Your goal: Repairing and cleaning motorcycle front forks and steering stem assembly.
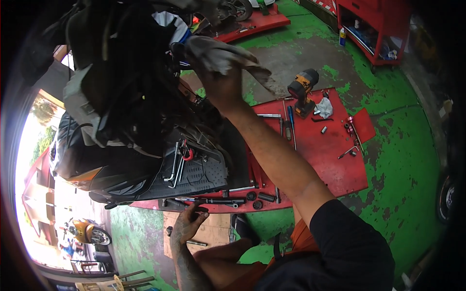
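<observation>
My right hand [224, 86] is raised beside the dark scooter [131, 97], closed around a crumpled grey rag [211, 51]. The rag hangs past the fingers on both sides, and its contact with the scooter cannot be made out. Low down, my left hand [187, 225] is at the near edge of the red platform [330, 167], thumb and fingers apart. Its fingertips are by a long dark tool [218, 200] lying along that edge; whether they touch it is unclear. L-shaped wrenches [175, 165] and a red-handled piece [187, 153] rest on the scooter's footboard [204, 174].
On the platform are a cordless impact driver [303, 87], a white crumpled cloth [324, 107], screwdrivers [291, 119] and several sockets [251, 196]. Cardboard [213, 227] lies below my left hand. A red tool cart [374, 29] stands far right, a spray can [342, 37] beside it.
</observation>
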Demonstrator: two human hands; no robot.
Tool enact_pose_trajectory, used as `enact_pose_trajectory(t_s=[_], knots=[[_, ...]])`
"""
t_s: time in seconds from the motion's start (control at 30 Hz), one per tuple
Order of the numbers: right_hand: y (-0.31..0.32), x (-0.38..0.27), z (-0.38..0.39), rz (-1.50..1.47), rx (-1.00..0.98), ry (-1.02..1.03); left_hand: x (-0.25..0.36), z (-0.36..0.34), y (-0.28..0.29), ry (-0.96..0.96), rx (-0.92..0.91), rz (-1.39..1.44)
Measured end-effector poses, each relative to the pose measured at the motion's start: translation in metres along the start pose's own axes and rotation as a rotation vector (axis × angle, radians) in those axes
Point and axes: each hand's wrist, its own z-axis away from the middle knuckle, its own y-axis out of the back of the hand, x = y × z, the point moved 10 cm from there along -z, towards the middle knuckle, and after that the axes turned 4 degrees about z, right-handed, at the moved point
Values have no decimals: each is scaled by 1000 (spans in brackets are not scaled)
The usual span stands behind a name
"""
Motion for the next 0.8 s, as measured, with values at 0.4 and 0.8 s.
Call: enact_pose_trajectory(t_s=[0.4, 0.8], knots=[[-35, 14, -7, 287, -21, -170, -16, 1, -3, 15, -6, 66], [-37, -1, -25, -564, -271, -946, -21, 8, -6, 74, -26, -51]])
